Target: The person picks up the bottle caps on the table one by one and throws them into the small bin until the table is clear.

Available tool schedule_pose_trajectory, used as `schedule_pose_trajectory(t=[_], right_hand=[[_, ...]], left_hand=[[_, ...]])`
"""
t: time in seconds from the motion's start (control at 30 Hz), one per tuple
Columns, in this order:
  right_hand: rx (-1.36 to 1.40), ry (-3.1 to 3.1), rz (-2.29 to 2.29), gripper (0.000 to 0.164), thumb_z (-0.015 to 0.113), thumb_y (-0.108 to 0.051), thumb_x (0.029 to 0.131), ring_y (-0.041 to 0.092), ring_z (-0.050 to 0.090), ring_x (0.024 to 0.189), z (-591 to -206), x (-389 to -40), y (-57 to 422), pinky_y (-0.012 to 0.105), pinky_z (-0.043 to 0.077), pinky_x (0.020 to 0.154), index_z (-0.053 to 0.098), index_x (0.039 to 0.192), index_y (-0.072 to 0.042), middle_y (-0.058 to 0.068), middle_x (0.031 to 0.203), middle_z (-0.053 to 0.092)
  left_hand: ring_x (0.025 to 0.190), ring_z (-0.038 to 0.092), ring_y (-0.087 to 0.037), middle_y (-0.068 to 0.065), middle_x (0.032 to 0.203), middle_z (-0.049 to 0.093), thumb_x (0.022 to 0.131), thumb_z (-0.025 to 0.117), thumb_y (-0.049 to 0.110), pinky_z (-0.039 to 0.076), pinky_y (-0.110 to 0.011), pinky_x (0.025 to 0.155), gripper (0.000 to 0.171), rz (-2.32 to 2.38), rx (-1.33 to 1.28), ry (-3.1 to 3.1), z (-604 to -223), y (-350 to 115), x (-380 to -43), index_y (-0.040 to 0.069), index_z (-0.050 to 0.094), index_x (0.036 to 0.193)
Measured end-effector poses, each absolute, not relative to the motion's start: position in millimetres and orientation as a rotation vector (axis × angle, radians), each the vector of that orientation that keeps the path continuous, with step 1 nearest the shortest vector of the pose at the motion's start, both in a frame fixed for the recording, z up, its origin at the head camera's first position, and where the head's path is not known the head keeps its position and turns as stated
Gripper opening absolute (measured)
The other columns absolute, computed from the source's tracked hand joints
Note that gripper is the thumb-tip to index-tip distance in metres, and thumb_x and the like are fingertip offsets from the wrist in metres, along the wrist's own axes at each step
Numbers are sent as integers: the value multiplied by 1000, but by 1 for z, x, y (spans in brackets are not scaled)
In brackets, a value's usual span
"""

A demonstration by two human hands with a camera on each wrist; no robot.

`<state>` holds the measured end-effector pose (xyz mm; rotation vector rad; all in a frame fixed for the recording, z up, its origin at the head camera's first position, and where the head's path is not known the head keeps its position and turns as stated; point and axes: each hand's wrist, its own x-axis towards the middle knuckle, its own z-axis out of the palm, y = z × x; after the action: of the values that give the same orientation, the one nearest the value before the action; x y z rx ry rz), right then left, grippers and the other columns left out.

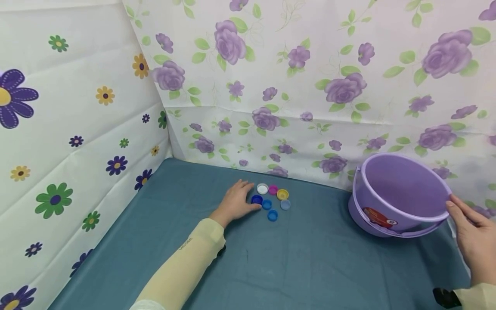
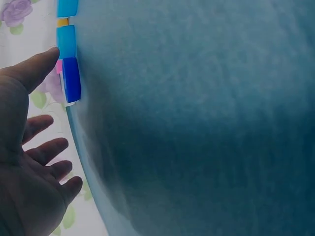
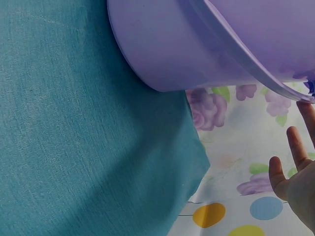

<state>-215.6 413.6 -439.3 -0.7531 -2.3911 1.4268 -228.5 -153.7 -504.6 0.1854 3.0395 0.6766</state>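
Several plastic bottle caps sit grouped mid-table in the head view: a white cap, a pink cap, a yellow cap, a dark blue cap, a pale blue cap and two bright blue ones. My left hand reaches to their left side, fingers spread, thumb tip right by the dark blue cap. Nothing is in its palm. At the right, my right hand pinches the rim of a lilac bucket between thumb and fingers. The bucket's handle hangs down its near side.
Blue-green cloth covers the table. Behind it hangs a curtain printed with purple roses, and a daisy-patterned sheet borders the left side. The table's right edge runs beneath the right arm.
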Motion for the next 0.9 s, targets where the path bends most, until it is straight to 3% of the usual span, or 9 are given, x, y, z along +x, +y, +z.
schedule_pose_trajectory(t=[0.9], right_hand=[[-741, -2368, 1432, 42, 57, -46, 89, -9, 30, 132, -439, -215, 412, 31, 18, 117, 50, 130, -41, -25, 139, 40]], left_hand=[[142, 25, -29, -7, 142, 45, 81, 68, 48, 23, -48, 115, 63, 650, 236, 3039, -513, -146, -232, 16, 52, 134]])
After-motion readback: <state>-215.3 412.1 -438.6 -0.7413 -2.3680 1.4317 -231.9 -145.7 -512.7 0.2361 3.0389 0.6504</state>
